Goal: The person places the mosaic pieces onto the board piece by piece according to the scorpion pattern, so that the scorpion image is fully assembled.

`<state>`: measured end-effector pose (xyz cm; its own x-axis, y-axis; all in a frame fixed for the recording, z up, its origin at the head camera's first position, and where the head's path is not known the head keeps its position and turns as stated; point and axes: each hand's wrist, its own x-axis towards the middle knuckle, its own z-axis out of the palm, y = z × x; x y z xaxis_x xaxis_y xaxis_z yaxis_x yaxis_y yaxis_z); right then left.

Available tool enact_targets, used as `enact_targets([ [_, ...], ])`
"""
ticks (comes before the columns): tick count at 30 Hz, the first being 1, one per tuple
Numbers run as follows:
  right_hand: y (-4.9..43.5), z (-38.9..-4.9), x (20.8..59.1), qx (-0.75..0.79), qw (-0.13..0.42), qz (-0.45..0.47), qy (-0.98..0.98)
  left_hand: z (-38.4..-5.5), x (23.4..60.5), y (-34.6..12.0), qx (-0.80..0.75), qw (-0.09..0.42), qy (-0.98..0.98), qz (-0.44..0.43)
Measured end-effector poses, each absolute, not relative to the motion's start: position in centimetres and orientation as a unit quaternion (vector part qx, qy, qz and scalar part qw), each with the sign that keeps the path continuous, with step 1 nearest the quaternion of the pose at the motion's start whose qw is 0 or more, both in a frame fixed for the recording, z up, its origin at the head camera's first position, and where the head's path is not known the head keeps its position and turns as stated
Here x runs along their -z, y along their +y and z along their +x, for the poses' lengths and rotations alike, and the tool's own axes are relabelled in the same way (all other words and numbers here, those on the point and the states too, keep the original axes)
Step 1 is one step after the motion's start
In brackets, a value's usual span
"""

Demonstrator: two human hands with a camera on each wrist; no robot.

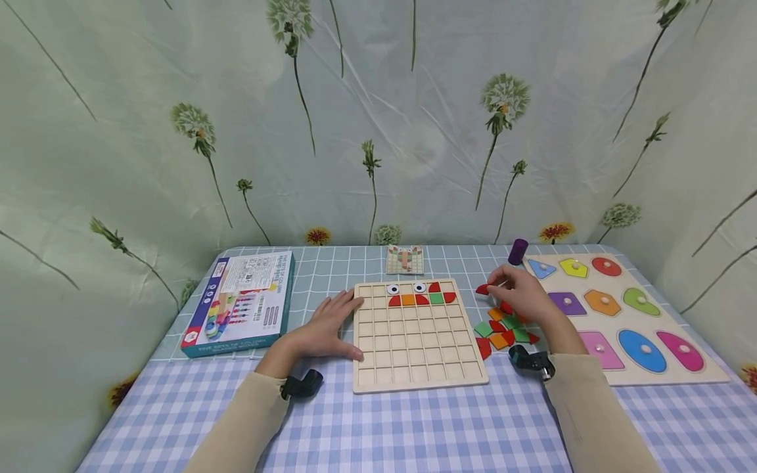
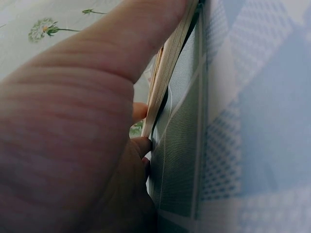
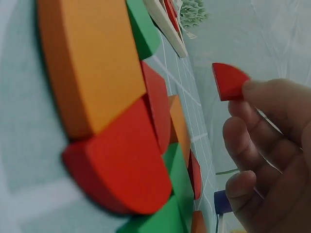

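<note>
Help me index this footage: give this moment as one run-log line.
right hand: pinches red quarter-circle piece | left hand: touches left edge of grid board | loose pieces: right of board

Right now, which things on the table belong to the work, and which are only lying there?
Seemingly for the work:
red piece held by the right hand
grid board touched by the left hand
loose coloured pieces
small picture card, likely the model

Apparently just lying about:
teal-edged box
knobbed shape puzzle
purple cylinder
</note>
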<state>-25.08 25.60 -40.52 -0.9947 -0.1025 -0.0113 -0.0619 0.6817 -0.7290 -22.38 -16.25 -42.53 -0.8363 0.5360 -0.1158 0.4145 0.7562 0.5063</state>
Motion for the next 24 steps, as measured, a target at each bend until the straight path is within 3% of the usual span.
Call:
enact_targets([
  [13, 25.0, -25.0, 40.7, 0.408, 0.055, -0.084, 0.907, -22.5, 42.5, -16.3, -0.237, 0.123, 0.927, 0.261],
  [24, 24.4, -25.2, 40.8, 0.407, 0.027, -0.067, 0.911, -22.4, 42.6, -16.3, -0.236, 0.125, 0.928, 0.261],
])
